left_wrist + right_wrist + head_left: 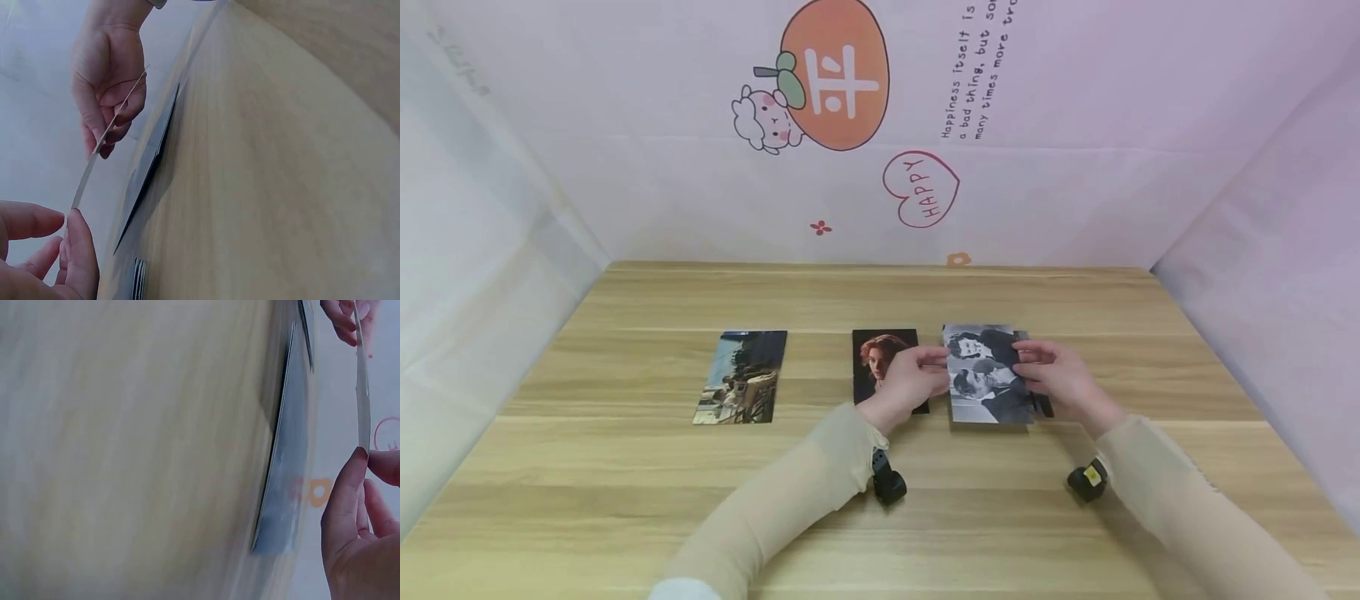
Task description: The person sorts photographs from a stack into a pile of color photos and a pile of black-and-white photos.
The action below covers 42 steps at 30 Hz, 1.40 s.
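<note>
A black-and-white photo card (988,379) of two people is held up between both hands in the head view. My left hand (912,381) pinches its left edge, and my right hand (1060,375) pinches the right edge. Both wrist views show the card edge-on, raised over the table, with thumb and fingers on either side. Under it lies a dark card (1042,406), mostly hidden, its right side showing. A portrait card (880,354) of a red-haired person lies below my left hand, partly covered by it. The left wrist view shows a small stack edge (139,280) near the left fingers.
To the left a colour photo card (741,379) lies flat on the wooden table (820,517). A white printed cloth (685,200) stands along the back, with more cloth at both sides. Each wrist carries a small black camera (889,486).
</note>
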Tool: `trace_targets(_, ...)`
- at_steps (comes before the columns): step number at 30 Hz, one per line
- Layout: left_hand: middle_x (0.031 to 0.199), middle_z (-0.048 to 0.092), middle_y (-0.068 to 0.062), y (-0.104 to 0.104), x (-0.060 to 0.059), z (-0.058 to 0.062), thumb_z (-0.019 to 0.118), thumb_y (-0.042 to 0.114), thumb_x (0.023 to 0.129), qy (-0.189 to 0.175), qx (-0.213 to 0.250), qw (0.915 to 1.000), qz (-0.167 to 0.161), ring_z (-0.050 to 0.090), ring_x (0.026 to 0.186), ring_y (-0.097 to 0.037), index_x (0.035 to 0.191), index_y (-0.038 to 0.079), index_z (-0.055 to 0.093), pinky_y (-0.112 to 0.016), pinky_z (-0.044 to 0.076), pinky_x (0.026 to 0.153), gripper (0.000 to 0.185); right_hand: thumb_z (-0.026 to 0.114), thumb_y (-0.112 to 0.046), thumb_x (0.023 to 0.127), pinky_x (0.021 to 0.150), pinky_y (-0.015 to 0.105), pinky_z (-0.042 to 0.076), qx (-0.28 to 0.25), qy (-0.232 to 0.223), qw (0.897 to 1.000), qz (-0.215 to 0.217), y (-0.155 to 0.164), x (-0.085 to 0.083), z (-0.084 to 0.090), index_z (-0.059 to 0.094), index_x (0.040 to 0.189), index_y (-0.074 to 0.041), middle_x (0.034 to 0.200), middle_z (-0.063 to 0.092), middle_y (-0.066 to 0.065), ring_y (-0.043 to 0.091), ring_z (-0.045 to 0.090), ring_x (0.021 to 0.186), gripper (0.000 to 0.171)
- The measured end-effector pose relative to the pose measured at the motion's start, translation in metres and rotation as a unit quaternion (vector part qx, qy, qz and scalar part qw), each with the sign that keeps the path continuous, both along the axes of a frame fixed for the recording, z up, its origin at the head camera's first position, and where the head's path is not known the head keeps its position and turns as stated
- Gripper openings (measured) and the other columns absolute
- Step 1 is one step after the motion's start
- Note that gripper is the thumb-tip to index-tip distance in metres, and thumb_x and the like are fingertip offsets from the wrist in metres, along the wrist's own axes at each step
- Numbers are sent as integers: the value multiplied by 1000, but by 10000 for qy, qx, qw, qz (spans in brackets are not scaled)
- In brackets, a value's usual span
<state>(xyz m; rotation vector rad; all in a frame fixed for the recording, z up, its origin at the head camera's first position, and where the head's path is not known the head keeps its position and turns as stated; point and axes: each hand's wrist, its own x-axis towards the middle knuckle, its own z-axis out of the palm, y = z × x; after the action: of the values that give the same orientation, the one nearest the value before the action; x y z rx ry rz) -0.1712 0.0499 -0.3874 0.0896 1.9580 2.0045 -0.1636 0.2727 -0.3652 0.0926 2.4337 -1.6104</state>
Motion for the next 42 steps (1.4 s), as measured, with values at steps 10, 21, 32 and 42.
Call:
trace_targets(10,116,63,-16,16,-7,-7,56,-7,88,-215,-35,9998,-29,65,92,-18,121,-4,60,-26,58,78,33,57,1,90,83,24,55,268,-181,9994,-104,14,-7,-6,37,138,10,126,50,27,-6,56,83,53)
trace_targets(21,118,64,-17,24,-7,-6,56,-5,90,-223,-198,9995,-140,66,100,-21,118,-6,61,-24,57,77,28,61,-5,88,79,17,54,607,-270,9976,-181,26,-14,-12,38,138,9,135,44,32,-4,53,86,57)
trace_targets(32,117,63,-23,30,-8,-11,51,-10,89,-298,126,9992,-248,63,107,-31,118,-12,58,-32,57,84,30,66,-4,84,85,26,54,1182,-142,9927,-186,29,-20,-15,42,135,10,130,49,31,25,55,108,58)
trace_targets(42,120,62,-21,30,-7,-11,49,-8,91,-112,-136,9993,-323,64,107,-27,122,-9,57,-27,56,83,32,69,-4,80,79,25,55,1715,191,9848,-221,27,-20,-17,51,127,11,121,56,32,32,60,104,52)
